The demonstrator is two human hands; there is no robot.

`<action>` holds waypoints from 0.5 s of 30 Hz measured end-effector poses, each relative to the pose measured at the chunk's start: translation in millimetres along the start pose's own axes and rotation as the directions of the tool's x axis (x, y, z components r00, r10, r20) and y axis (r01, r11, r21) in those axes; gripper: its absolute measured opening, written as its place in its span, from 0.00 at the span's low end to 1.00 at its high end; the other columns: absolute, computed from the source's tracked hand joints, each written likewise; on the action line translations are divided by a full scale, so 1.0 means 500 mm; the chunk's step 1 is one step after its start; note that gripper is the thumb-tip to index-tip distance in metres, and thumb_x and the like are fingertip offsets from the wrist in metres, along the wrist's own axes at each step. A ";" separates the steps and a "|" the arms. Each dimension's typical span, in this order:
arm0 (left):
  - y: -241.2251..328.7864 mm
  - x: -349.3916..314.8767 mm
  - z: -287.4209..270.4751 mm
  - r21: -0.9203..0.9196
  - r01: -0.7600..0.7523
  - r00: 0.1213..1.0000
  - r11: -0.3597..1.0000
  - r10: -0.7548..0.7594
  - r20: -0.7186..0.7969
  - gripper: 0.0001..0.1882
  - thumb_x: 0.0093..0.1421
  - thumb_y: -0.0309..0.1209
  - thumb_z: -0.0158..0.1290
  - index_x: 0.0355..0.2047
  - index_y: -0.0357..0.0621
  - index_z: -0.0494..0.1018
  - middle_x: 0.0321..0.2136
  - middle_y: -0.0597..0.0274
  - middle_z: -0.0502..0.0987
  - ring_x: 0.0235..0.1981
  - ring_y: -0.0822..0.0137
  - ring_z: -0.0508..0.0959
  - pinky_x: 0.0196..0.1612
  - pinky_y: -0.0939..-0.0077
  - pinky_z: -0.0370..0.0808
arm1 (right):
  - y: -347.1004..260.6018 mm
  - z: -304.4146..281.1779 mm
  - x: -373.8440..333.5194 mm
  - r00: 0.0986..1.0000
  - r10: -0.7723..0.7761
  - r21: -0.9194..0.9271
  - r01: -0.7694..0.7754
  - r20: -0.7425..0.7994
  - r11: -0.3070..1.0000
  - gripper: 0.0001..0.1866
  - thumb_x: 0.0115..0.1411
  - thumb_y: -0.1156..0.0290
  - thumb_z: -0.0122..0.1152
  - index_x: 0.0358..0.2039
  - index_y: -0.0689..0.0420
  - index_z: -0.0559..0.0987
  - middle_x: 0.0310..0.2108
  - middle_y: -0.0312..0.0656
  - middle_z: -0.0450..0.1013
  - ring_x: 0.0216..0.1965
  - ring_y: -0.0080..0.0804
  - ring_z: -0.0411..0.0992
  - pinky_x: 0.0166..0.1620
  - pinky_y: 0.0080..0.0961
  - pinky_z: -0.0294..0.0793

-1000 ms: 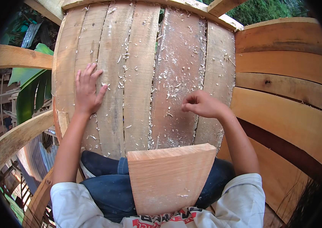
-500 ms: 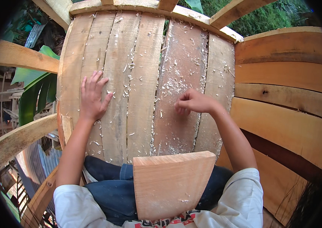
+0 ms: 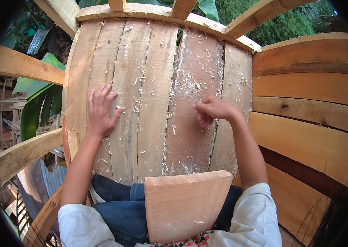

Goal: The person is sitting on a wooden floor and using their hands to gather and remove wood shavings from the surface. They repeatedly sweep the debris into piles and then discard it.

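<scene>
My left hand (image 3: 102, 111) rests flat on the pale wooden planks (image 3: 126, 136), its fingers spread, with a curl of wood shaving by the thumb. My right hand (image 3: 216, 110) is over the reddish-brown plank (image 3: 188, 144), its fingers curled in and slightly blurred. Whatever lies inside the curl, if anything, is hidden. White wood shavings (image 3: 190, 86) are scattered over the planks and thickest on the reddish one, beyond my right hand. A short, light wooden board (image 3: 186, 206) stands tilted on my lap, and neither hand touches it.
Wooden rails (image 3: 28, 64) run along the left side, and a beam (image 3: 157, 12) closes the far edge. A wall of horizontal boards (image 3: 305, 109) rises at the right. My shoe (image 3: 110, 186) is at the planks' near left. A large green leaf (image 3: 38, 111) hangs outside the rails.
My right hand has moved slightly right, and its wrist has turned so more of the curled fingers shows. My left hand keeps its place on the planks. The view has tipped slightly.
</scene>
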State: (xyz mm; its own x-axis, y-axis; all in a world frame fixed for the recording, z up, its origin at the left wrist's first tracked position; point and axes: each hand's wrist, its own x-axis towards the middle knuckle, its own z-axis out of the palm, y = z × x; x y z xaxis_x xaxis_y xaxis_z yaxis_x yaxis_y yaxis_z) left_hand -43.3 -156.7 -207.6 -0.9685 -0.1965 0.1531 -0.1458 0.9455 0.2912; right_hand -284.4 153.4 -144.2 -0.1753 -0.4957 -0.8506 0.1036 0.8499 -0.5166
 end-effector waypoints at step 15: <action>0.004 0.004 -0.001 -0.004 -0.009 1.000 1.000 0.009 -0.003 0.26 0.63 0.49 0.50 0.55 0.48 0.68 0.62 0.54 0.64 0.69 0.54 0.58 0.71 0.47 0.45 | -0.082 -0.099 0.099 0.821 -0.272 -0.070 0.275 -0.501 0.959 0.28 0.68 0.52 0.52 0.21 0.64 0.79 0.16 0.43 0.75 0.16 0.31 0.75 0.23 0.26 0.75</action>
State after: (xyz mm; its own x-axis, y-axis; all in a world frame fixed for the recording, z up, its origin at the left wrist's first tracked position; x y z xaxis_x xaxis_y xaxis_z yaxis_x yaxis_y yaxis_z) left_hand -45.4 -155.3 -206.5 -0.9690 -0.1890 0.1590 -0.1363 0.9461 0.2936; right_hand -345.7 102.9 -160.4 -0.6631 -0.5489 -0.5088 -0.0176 0.6911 -0.7226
